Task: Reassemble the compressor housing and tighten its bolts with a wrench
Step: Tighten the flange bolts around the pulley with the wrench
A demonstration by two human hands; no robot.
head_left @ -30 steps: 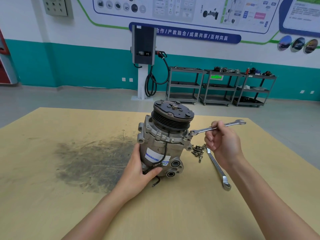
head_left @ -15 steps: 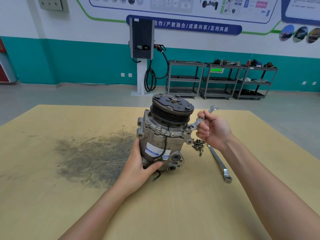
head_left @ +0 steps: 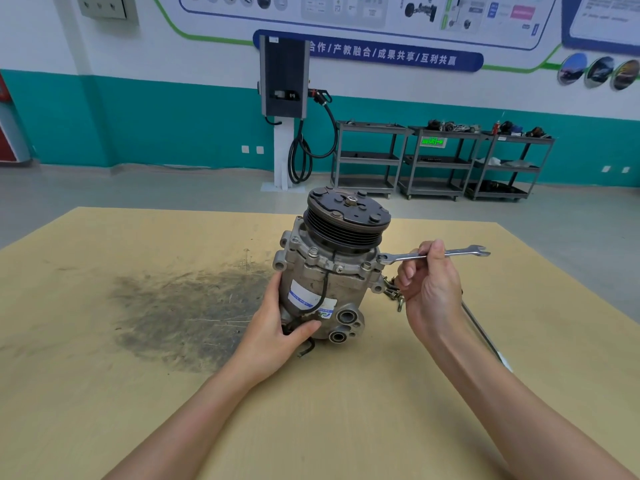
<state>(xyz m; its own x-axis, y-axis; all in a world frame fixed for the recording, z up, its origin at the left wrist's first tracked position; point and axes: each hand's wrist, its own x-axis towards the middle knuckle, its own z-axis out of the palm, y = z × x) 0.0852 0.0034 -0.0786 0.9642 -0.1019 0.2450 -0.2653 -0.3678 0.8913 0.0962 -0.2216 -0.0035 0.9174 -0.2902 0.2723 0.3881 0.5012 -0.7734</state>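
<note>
Since half a second ago the wrench (head_left: 433, 257) has swung from pointing up and away to lying nearly level, its handle reaching out to the right of the compressor (head_left: 329, 271); the right hand (head_left: 427, 289) has gone with it and now sits lower and further right. That hand pinches the wrench shaft between thumb and curled fingers (head_left: 408, 271) near its middle; the ring end sits on a bolt at the right edge of the housing flange, the open end pointing free to the right. Upright on the yellowish surface (head_left: 104, 375), the compressor stands with its black pulley on top and its two ports facing the camera; the left hand (head_left: 280, 327) grips its lower left side, fingers wrapped behind the body and thumb pressed across the front beside the label and black cable. Loose bolts (head_left: 393, 292) lie in a small heap just right of the compressor base, partly hidden by the right hand; a second wrench (head_left: 481, 330) lies on the surface beyond the right wrist; a dark smudge (head_left: 187, 313) stains the surface to the left.
</note>
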